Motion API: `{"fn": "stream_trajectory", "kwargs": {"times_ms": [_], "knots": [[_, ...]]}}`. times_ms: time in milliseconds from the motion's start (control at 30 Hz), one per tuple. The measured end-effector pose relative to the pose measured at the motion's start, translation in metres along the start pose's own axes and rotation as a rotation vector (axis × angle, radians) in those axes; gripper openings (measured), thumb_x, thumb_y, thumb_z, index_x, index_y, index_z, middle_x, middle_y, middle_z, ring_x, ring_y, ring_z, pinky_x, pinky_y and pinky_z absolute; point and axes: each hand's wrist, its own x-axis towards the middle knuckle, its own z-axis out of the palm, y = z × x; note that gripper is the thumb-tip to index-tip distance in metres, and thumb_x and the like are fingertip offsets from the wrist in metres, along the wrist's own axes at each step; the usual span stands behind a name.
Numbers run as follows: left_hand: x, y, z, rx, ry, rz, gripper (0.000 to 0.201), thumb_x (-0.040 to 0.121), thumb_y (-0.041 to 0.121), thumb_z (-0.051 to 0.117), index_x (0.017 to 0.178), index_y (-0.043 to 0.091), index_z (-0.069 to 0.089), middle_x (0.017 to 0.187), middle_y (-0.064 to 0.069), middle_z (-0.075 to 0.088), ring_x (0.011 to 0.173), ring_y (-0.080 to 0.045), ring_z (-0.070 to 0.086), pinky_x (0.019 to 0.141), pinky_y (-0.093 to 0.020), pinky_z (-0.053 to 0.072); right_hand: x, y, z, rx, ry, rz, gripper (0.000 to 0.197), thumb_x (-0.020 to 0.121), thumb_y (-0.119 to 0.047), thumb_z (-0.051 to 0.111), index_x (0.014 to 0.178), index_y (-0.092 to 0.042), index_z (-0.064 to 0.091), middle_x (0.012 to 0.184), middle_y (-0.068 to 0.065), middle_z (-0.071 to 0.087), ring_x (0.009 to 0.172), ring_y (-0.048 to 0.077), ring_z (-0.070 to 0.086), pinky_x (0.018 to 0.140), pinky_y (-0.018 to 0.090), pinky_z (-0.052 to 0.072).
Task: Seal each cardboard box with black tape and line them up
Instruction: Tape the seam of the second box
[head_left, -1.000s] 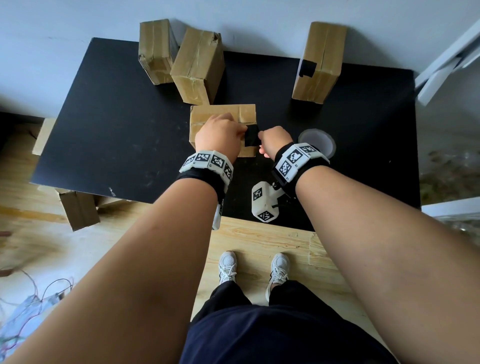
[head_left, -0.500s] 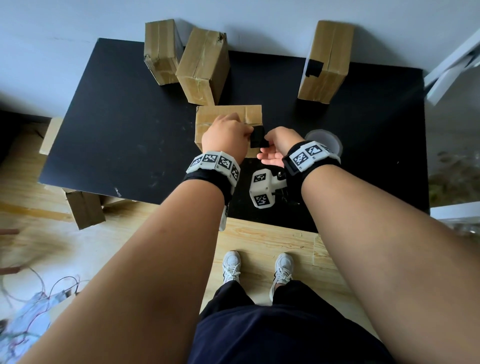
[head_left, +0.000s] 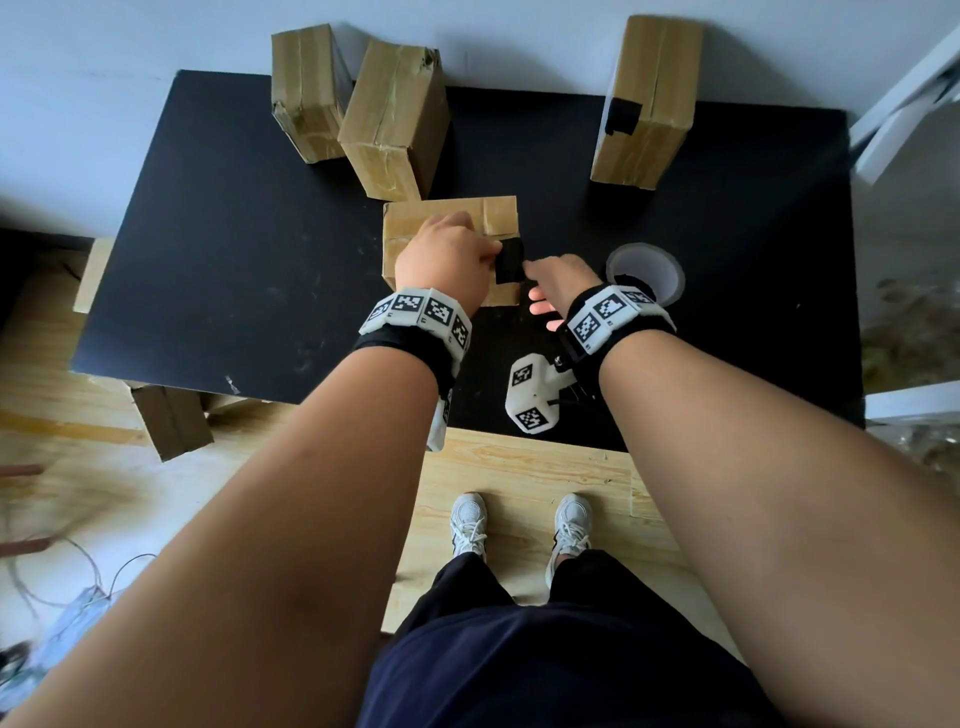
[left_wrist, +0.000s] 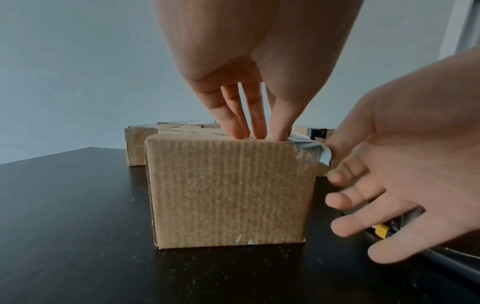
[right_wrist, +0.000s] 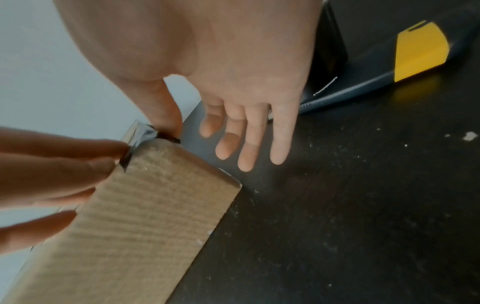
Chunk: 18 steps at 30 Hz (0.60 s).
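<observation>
A cardboard box (head_left: 447, 218) (left_wrist: 228, 191) stands mid-table. My left hand (head_left: 483, 249) (left_wrist: 259, 133) presses straight fingertips (left_wrist: 257, 129) onto its top at the near edge. A short strip of black tape (head_left: 509, 260) (left_wrist: 323, 152) (right_wrist: 145, 133) lies over the box's right top edge. My right hand (head_left: 540, 296) (right_wrist: 207, 139) is beside that edge, its thumb pressing the tape down, the other fingers (right_wrist: 249, 152) spread and straight. The tape roll (head_left: 644, 270) lies just right of my right wrist.
Two untaped boxes (head_left: 311, 93) (head_left: 395, 119) stand at the back left, and one with a black patch (head_left: 649, 98) at the back right. A yellow-and-black utility knife (right_wrist: 415, 51) (left_wrist: 381, 230) lies under my right hand. Another box (head_left: 171, 421) sits on the floor.
My right hand has turned and dropped beside the box, its fingers spreading out while the thumb stays on the tape. My left hand has stayed on the box top.
</observation>
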Motion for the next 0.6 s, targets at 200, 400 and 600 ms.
{"fn": "stream_trajectory", "kwargs": {"times_ms": [200, 400, 600], "knots": [[0.001, -0.001, 0.000, -0.033, -0.002, 0.001, 0.022, 0.095, 0.031, 0.052, 0.108, 0.030, 0.070, 0.108, 0.003, 0.057, 0.112, -0.020, 0.046, 0.091, -0.041, 0.046, -0.008, 0.007, -0.005, -0.125, 0.255, -0.460, 0.019, 0.086, -0.015, 0.061, 0.096, -0.022, 0.075, 0.099, -0.003, 0.072, 0.094, 0.014, 0.066, 0.085, 0.029, 0.053], [0.001, 0.000, 0.001, -0.030, 0.000, 0.003, 0.025, 0.097, 0.032, 0.049, 0.108, 0.023, 0.069, 0.109, 0.002, 0.056, 0.113, -0.019, 0.046, 0.091, -0.042, 0.046, -0.023, 0.015, 0.005, -0.286, 0.284, -0.499, 0.040, 0.091, -0.007, 0.048, 0.124, -0.022, 0.066, 0.129, 0.002, 0.063, 0.122, 0.021, 0.055, 0.102, 0.025, 0.040], [0.007, -0.004, 0.009, -0.008, -0.033, -0.009, 0.032, 0.099, 0.037, 0.043, 0.111, 0.018, 0.067, 0.108, 0.003, 0.054, 0.110, -0.017, 0.044, 0.085, -0.034, 0.045, -0.023, 0.015, 0.001, -0.393, 0.150, -0.462, 0.060, 0.090, 0.004, 0.041, 0.140, -0.027, 0.048, 0.140, 0.005, 0.053, 0.130, 0.025, 0.047, 0.103, 0.030, 0.038]]}}
